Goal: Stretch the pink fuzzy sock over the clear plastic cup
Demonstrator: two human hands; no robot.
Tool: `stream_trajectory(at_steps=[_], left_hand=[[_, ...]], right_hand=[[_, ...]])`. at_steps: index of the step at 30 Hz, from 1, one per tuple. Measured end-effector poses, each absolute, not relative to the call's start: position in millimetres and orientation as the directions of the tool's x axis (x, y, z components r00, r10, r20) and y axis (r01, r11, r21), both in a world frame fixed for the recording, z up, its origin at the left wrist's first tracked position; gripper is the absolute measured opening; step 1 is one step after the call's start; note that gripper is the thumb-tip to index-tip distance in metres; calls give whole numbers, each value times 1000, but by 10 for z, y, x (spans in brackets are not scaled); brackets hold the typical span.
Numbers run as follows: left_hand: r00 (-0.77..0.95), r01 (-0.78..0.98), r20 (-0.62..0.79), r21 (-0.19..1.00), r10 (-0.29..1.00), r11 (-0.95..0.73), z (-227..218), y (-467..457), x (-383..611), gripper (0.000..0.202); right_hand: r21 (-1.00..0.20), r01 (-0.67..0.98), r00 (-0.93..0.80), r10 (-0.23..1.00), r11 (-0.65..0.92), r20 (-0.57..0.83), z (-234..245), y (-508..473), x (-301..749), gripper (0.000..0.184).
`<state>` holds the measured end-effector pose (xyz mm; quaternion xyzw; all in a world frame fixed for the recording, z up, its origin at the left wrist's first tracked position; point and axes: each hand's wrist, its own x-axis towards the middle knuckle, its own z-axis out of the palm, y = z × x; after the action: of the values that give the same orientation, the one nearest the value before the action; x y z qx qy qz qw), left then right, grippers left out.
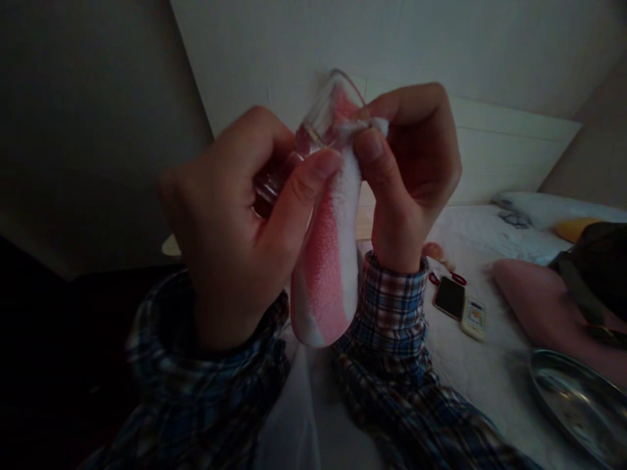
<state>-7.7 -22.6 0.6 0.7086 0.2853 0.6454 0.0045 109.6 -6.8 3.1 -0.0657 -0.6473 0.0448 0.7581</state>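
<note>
A fuzzy pink-and-white striped piece [326,274], long and rounded at its lower end like a shoe sole, hangs upright between my hands. My left hand [235,202] is closed around its left side, the thumb pressed on its upper part. A clear, reddish shiny plastic part [269,186] shows between those fingers; how it joins the fuzzy piece is hidden. With thumb and forefinger, my right hand [411,163] pinches a white fluffy edge near the top. A thin curved strand [353,83] arches over the top toward the right fingertips.
On the bed at right lie a dark-screened phone [449,297], red-handled scissors [458,279] and a small pale device or case [474,318]. Farther right are a pink cushion-like item [529,294] and a shiny oval tray [553,391]. A white headboard [509,140] stands behind.
</note>
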Motion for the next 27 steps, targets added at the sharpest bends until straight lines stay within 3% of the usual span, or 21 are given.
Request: stream_trajectory(at_steps=[3,9,14,17,22,27], left_hand=[[50,366,887,411,458,-835,23,-237,-95,20],[93,96,837,531,539,-842,43,-239,-96,28],[224,-240,684,729,694,-641,45,-213,-67,33],[372,-405,593,796,714,-450,72,-189,-79,33],[484,-492,497,835,720,-246,122,-181,-91,35],[475,-502,543,814,693,-293,95,-171,-78,37]], right_hand=[[-162,14,158,158,987,975,31,-79,1105,10],[-224,36,85,221,974,972,28,-77,1174,5],[-190,-23,89,191,982,977,25,-87,1172,10],[-196,56,66,192,979,979,31,-120,1179,8],[-175,53,109,168,983,980,37,-149,1153,7],[-132,-14,162,132,991,978,23,-80,1124,12]])
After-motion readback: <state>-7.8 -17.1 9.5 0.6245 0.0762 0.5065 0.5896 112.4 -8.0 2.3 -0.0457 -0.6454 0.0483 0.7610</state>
